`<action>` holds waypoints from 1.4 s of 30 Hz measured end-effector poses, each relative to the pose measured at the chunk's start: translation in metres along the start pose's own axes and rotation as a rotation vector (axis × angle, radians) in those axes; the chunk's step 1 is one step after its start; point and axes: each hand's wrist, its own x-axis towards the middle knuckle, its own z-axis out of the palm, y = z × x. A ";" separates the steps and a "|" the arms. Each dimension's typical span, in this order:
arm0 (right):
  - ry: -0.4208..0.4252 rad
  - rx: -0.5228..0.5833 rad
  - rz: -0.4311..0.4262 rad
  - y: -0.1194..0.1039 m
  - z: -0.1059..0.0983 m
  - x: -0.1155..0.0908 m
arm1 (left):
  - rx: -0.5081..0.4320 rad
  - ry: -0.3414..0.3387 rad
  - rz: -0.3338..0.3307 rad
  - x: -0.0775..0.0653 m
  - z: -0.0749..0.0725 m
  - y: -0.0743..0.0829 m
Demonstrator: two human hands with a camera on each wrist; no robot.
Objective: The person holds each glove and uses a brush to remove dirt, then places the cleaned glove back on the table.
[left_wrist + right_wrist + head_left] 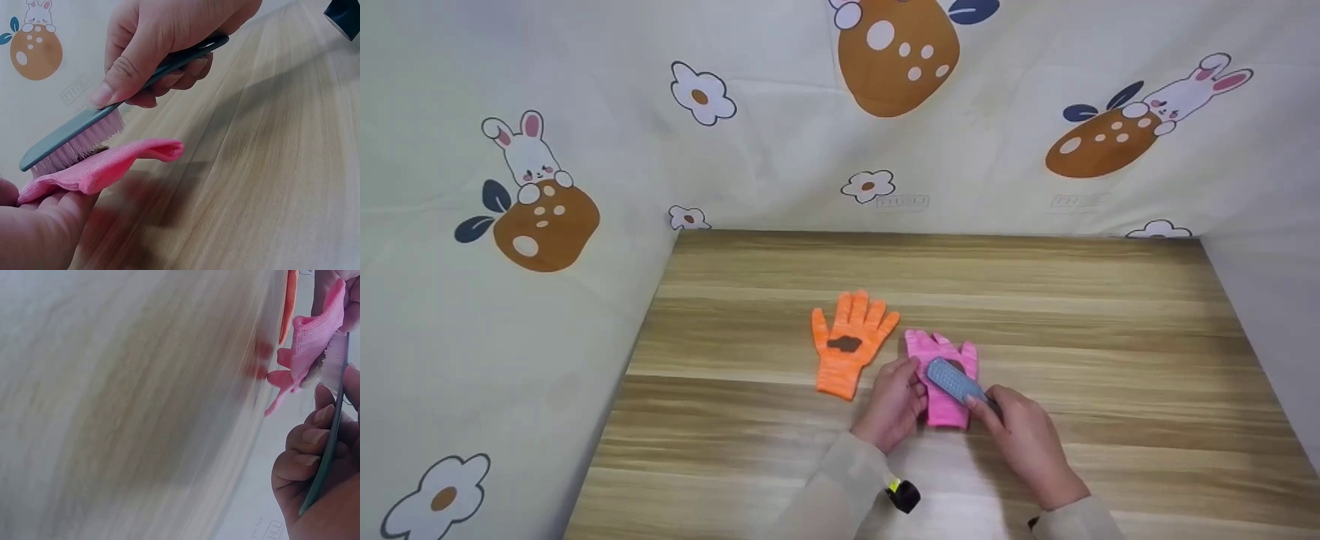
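Observation:
In the head view a pink knit glove [947, 411] is held up off the table. My left hand [894, 405] grips it at its left edge, with fingers beneath it in the left wrist view. My right hand [1027, 439] holds a grey-green scrubbing brush [955, 381] by its handle, thumb along the top. The brush's pale bristles [84, 147] touch the glove's upper face, over a dark brown patch [957, 365] that is partly hidden. To the left, an orange glove [840, 371] lies flat, fingers pointing away, with a dark brown patch [844, 344] on its palm.
The wood-grain table [735, 450] reaches back to a pale cloth [780, 150] printed with rabbits and flowers, which also hangs at both sides. A small black object with a yellow-green bit [904, 495] shows by the left sleeve.

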 end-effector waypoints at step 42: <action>0.057 0.053 -0.109 -0.018 0.004 0.007 | -0.145 0.033 0.038 -0.005 0.004 0.007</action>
